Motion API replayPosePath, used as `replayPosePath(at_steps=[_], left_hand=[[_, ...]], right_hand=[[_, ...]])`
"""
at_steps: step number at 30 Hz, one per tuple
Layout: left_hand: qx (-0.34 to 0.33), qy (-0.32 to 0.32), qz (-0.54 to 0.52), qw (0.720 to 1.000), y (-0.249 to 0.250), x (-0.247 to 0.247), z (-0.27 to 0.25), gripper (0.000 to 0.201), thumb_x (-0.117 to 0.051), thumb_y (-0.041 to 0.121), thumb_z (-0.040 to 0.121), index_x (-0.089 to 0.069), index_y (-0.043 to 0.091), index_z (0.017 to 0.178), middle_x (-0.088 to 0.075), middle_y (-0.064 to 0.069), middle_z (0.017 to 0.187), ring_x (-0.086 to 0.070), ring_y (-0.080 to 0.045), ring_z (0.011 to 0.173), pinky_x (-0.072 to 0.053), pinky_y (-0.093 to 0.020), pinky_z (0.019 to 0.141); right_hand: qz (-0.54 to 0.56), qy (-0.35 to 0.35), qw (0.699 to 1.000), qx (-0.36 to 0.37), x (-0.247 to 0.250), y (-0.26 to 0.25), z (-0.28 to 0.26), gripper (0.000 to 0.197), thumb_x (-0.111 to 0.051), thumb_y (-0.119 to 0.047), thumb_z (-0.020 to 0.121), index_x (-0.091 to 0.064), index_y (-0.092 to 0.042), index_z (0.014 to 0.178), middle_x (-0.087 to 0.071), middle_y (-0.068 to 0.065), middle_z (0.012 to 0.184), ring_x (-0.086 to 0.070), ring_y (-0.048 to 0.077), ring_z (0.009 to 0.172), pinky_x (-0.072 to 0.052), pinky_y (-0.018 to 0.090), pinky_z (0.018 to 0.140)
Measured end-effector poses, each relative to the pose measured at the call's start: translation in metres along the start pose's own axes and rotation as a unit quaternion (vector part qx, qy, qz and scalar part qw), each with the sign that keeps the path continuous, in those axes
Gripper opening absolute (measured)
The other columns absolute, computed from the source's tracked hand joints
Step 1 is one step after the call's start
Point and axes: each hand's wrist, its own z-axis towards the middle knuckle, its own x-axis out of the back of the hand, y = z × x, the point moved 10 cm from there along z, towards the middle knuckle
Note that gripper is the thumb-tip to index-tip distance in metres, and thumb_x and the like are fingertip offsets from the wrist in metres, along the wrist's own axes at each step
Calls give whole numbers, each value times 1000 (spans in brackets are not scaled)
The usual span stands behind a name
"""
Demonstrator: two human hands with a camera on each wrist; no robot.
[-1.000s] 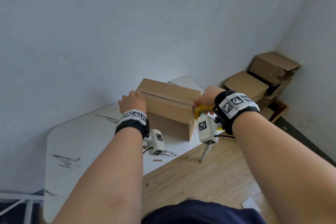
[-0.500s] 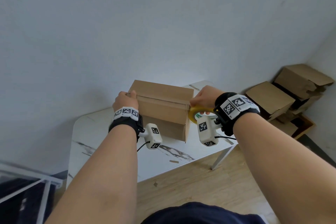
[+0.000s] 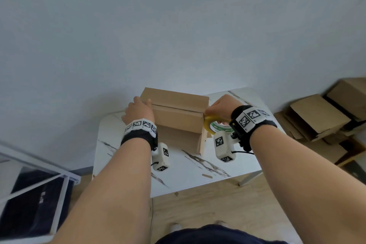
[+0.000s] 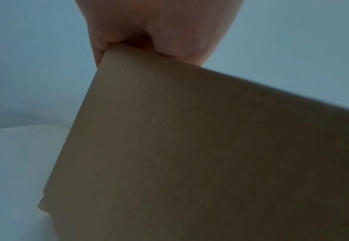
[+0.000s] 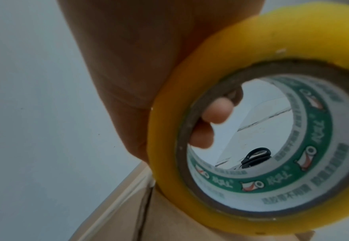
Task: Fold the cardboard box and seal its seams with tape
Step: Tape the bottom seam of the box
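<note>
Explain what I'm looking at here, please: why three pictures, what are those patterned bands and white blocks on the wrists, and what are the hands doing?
No robot here: a person wears three cameras. One sits on the head and looks down at both arms; the white blocks under the patterned wristbands are the other two, each looking along its hand.

A cardboard box stands on a white marbled table. The left hand grips the box's left top edge; its wrist view shows mostly cardboard. The right hand, at the box's right end, holds a yellow tape roll with fingers through the core. Black scissors show through the roll's hole. More boxes are piled by the wall.
</note>
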Motion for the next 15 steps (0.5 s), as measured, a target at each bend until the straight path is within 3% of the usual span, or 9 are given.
replayPosePath(at_steps=[3, 6, 9, 15], left_hand=[[-14, -30, 76, 997, 9, -6, -5, 69, -26, 53, 96, -17, 12, 151, -20, -10, 157, -17, -27, 145, -11, -59, 113], [-43, -56, 140, 988, 17, -12, -11, 78, -18, 62, 93, 2, 17, 153, 9, -7, 161, 12, -24, 148, 11, -64, 110], [-96, -72, 168, 979, 32, -19, -24, 80, -13, 64, 91, 6, 17, 152, 15, -9, 160, 18, -25, 147, 14, -63, 111], [-141, -109, 149, 973, 59, -37, -46, 79, -14, 60, 94, 8, 12, 152, 15, -13, 159, 15, -31, 147, 8, -53, 118]], right_hand=[[-8, 4, 1000, -8, 1, -3, 4, 27, -67, -36, 74, -66, -10, 72, -60, 4, 59, -50, 17, 49, -39, 23, 50], [-18, 13, 1000, -11, 4, -4, 4, 25, -66, -36, 74, -64, -11, 70, -59, 3, 57, -49, 16, 47, -38, 20, 50], [-21, 14, 1000, -12, 5, -4, 5, 26, -66, -36, 74, -64, -11, 69, -59, 2, 57, -49, 16, 47, -39, 21, 50], [-28, 15, 999, -6, 5, -3, 5, 26, -66, -36, 75, -62, -11, 69, -57, 1, 55, -47, 14, 43, -37, 19, 46]])
